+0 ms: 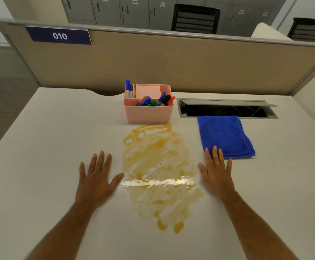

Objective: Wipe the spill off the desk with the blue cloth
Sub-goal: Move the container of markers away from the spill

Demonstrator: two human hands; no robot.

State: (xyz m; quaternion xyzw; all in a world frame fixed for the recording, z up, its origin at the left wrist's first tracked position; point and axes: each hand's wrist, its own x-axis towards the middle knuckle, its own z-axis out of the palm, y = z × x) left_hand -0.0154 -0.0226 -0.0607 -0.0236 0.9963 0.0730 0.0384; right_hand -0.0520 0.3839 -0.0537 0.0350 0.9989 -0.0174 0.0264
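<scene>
Both grips spread flat on desk [40,147]: left hand [94,182], right hand [216,175] flank amber spill [158,166]. Blue cloth [226,136] folded far right; right fingertips overlap its near edge. Partition sign [59,35] reads "010".

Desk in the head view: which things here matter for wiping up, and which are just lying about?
For the job:
- blue cloth, folded, right of the spill
- amber spill on the desk
- left hand and right hand, both flat and empty, either side of the spill

Lying about:
- pink organizer with markers; the spill's far edge nearly reaches it
- open cable tray
</scene>
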